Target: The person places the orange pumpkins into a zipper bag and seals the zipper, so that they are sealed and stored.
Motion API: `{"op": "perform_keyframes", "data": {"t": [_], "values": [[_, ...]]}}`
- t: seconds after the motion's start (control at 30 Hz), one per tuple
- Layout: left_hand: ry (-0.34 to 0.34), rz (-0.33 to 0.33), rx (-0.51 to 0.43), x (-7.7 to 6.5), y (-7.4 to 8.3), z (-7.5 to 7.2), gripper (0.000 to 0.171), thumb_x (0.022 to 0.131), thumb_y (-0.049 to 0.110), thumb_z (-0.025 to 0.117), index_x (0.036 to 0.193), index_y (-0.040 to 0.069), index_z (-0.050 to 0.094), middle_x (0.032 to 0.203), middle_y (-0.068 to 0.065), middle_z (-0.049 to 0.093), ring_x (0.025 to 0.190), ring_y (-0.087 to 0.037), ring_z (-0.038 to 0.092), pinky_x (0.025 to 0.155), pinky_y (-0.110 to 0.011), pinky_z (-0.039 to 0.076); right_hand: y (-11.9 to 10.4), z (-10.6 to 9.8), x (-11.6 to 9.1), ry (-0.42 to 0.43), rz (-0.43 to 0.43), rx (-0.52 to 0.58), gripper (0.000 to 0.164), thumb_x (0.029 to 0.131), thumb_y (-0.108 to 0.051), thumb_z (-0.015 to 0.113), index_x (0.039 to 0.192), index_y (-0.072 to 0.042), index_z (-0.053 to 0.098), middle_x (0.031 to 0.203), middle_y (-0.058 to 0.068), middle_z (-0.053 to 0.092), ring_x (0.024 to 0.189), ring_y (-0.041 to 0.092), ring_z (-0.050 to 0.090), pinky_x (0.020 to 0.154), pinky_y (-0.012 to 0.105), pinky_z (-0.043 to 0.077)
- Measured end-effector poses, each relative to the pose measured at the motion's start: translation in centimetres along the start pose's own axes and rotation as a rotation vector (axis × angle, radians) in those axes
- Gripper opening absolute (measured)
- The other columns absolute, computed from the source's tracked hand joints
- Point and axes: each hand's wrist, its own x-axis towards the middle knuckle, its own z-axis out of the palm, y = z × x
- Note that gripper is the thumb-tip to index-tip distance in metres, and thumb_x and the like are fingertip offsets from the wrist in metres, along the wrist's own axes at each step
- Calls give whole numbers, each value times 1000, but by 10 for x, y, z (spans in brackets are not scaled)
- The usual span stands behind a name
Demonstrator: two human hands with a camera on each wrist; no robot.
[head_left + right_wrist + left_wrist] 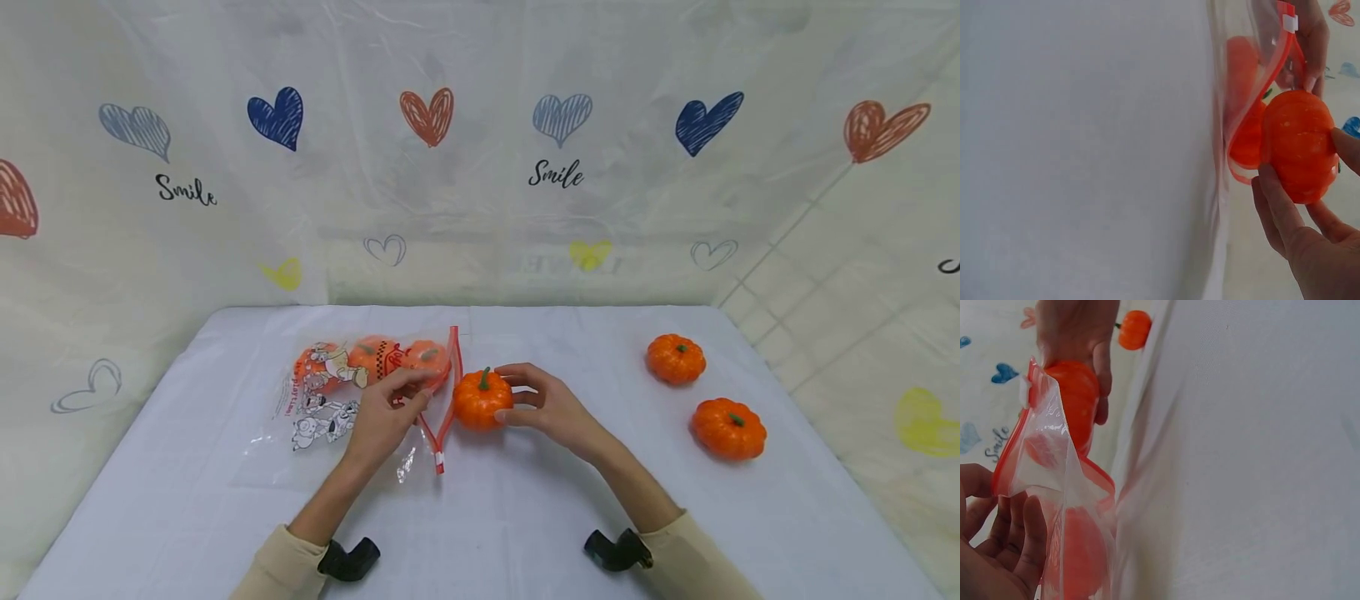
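Note:
A clear zip bag [322, 417] with a red zip edge and printed cartoon figures lies on the table, several small orange pumpkins [367, 354] inside it. My left hand [390, 417] pinches the upper layer of the bag's red edge, and the mouth gapes. In my right hand [543, 408] a small orange pumpkin [477, 404] with a green stem is gripped between thumb and fingers, right at the bag's mouth. The right wrist view shows this pumpkin [1299, 147] in front of the red zip edge [1266, 81], which has a white slider [1290, 23].
Two more pumpkins sit on the right of the white-covered table [525, 533]: one farther back [676, 359], another nearer [728, 429]. Behind the table hangs a pale curtain [480, 192] printed with hearts. Black wrist devices [348, 560] show at both sleeves.

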Motion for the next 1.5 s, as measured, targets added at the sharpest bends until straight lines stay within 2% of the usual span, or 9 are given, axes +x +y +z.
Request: {"op": "perform_keyframes", "data": {"t": [0.33,0.83,1.07,1.5], "values": [[-3,4,-2,0,-1,0,27,98,13,71,124,16,76,109,-11,71,92,-22,60,69,-18,56,-1,9,3,-19,25,21,57,95,-23,75,147,-14,54,150,16,54,126,32,65,103,40,59],[1,6,3,-2,0,1,27,98,12,69,124,16,76,110,-11,71,93,-22,60,69,-18,56,-2,19,6,-63,50,12,56,96,-27,74,147,-14,54,148,14,58,126,31,66,105,42,57],[-3,8,27,-2,2,2,28,98,13,69,125,17,76,116,-8,71,97,-21,59,73,-16,53,-2,21,5,-81,16,-20,56,96,-28,72,147,-12,54,149,13,58,126,32,66,106,47,56],[5,19,18,-5,3,1,28,98,12,69,124,17,76,110,-10,70,96,-23,59,70,-18,54,-2,31,12,-131,-14,-37,54,96,-25,75,144,-9,56,145,13,60,127,32,65,103,43,59]]}}
